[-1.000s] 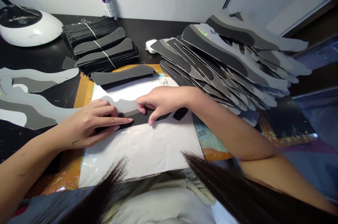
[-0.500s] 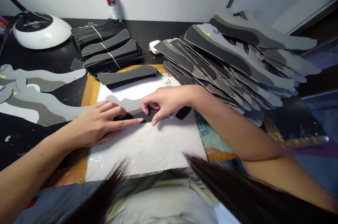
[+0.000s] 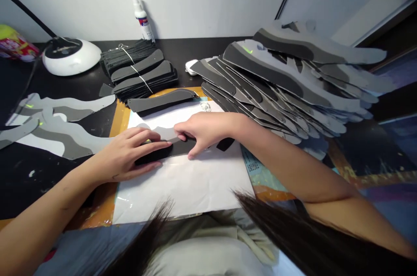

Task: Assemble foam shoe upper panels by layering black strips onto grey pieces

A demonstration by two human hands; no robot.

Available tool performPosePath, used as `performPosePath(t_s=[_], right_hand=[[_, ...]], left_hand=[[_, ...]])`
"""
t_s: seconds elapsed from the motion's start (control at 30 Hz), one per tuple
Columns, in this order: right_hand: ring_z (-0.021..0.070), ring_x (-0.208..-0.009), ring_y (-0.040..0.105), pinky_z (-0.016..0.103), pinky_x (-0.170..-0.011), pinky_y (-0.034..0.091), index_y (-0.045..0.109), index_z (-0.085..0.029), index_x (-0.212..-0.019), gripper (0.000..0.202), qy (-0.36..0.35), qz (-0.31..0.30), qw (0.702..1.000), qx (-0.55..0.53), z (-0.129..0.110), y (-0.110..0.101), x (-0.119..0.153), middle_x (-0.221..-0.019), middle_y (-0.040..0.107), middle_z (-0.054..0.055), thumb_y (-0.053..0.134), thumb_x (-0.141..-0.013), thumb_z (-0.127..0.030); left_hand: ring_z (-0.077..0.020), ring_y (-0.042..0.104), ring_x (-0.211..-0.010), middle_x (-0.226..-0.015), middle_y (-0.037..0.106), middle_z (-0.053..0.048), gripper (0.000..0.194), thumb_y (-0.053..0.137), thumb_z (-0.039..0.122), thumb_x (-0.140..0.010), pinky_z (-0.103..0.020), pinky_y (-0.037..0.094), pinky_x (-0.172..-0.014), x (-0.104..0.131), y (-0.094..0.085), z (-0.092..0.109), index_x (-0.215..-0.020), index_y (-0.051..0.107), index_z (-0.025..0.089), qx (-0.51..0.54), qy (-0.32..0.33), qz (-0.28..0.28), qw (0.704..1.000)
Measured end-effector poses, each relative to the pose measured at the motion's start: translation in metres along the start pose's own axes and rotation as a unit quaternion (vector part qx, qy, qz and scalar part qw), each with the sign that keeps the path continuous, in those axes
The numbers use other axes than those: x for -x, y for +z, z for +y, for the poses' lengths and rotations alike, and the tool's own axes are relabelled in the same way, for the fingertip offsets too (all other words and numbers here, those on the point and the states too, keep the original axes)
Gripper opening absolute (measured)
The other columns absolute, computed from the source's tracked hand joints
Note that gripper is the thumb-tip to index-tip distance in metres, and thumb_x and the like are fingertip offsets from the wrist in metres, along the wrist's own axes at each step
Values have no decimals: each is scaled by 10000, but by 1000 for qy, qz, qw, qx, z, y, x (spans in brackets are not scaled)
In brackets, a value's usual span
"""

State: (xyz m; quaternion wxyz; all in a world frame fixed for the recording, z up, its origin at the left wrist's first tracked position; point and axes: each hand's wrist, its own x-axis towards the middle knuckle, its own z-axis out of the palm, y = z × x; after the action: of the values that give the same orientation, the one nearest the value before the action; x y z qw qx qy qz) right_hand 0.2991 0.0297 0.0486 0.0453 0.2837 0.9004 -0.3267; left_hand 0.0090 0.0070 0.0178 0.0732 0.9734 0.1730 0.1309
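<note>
A long, flat layered cut piece (image 3: pixel 180 148), light grey along its far edge and black to dark grey along the near one, lies on a white sheet (image 3: pixel 182 193). My left hand (image 3: pixel 135 152) rests on its left part with fingers stretched out and spread. Over the middle of the piece, my right hand (image 3: pixel 206 133) has curled fingers on the far side and the thumb at the near edge, closed on it. The piece's black right end (image 3: pixel 225 143) pokes out beneath my right wrist. Much of the piece is hidden under both hands.
Beyond the sheet lie a dark strip (image 3: pixel 161 101), small metal rings (image 3: pixel 205 106) and tied bundles of black strips (image 3: pixel 143 72). Layered pieces (image 3: pixel 276 80) pile up at right; several more (image 3: pixel 71 133) lie left. A white bottle (image 3: pixel 143 20) and lamp base (image 3: pixel 71 61) stand behind.
The view has shifted slightly, so the table things appear lower and further right. My left hand's fingers have spread more over the piece; my right hand stays on its middle.
</note>
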Motion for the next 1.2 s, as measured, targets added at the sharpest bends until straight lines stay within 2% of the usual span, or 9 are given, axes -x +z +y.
performPosePath(t_s=[0.13, 0.23, 0.37, 0.43, 0.57, 0.7, 0.83, 0.97, 1.2], right_hand=[[189, -728, 526, 299, -629, 290, 625, -194, -978, 190, -14, 76, 995, 58, -6, -9, 5, -874, 695, 47, 678, -855, -329], [189, -804, 587, 298, -688, 338, 670, -180, -887, 98, -42, 153, 985, 60, -6, -22, 14, -913, 736, 60, 625, -910, -264], [159, -756, 615, 286, -709, 358, 742, -187, -971, 156, -12, 230, 973, 33, -1, -36, 25, -909, 776, 34, 591, -975, -226], [147, -728, 606, 276, -707, 375, 759, -190, -1046, 165, 17, 247, 969, 8, 1, -38, 27, -952, 789, 32, 618, -991, -254], [146, -736, 622, 266, -717, 408, 773, -196, -1131, 198, 57, 242, 967, -50, 0, -37, 25, -930, 784, 23, 656, -991, -273], [160, -828, 672, 272, -781, 447, 702, -210, -1350, 387, 88, 248, 961, -88, -1, -34, 21, -977, 784, 31, 692, -963, -236], [173, -912, 673, 276, -808, 435, 766, -190, -1165, 234, 90, 248, 958, -116, 4, -28, 16, -1035, 789, 46, 674, -968, -278], [164, -812, 625, 278, -740, 388, 748, -186, -901, 231, 99, 239, 957, -133, 10, -20, 11, -890, 752, 20, 571, -1001, -297], [166, -753, 586, 284, -691, 356, 705, -204, -834, 247, 139, 228, 957, -115, 14, -16, 8, -798, 705, 5, 548, -993, -309]], left_hand=[[-288, 671, -1137, -1286, 697, -133, 588, 731, 430, -961, -405, 539, -1018, 2, -6, -1, -1499, 574, 251, 16, -30, 33, 999], [-251, 739, -1064, -1172, 763, -94, 566, 770, 323, -949, -377, 597, -962, 6, -4, -4, -1470, 559, 261, 39, -106, 163, 980], [-183, 772, -821, -951, 784, -32, 539, 852, 257, -853, -249, 644, -713, 8, 2, -7, -1337, 615, 236, 171, -248, 409, 862], [-163, 751, -725, -877, 773, -19, 559, 916, 279, -774, -207, 626, -622, 7, 1, -8, -1258, 643, 220, 223, -290, 480, 797], [-178, 759, -721, -845, 779, -11, 638, 948, 346, -740, -218, 641, -618, 5, -4, -9, -1281, 623, 252, 321, -365, 483, 729], [-187, 766, -689, -845, 802, -18, 709, 969, 362, -716, -208, 630, -590, 5, -6, -10, -1318, 610, 257, 359, -392, 476, 701], [-167, 751, -629, -817, 808, -7, 758, 984, 352, -702, -189, 625, -579, 5, -5, -11, -1357, 616, 255, 387, -405, 477, 677], [-151, 699, -535, -735, 781, -6, 776, 981, 433, -689, -181, 581, -502, 2, -5, -8, -1341, 625, 208, 380, -405, 477, 681], [-100, 587, -455, -627, 717, -1, 626, 951, 503, -716, -156, 472, -449, -2, -5, -6, -1167, 693, 154, 369, -381, 474, 702]])
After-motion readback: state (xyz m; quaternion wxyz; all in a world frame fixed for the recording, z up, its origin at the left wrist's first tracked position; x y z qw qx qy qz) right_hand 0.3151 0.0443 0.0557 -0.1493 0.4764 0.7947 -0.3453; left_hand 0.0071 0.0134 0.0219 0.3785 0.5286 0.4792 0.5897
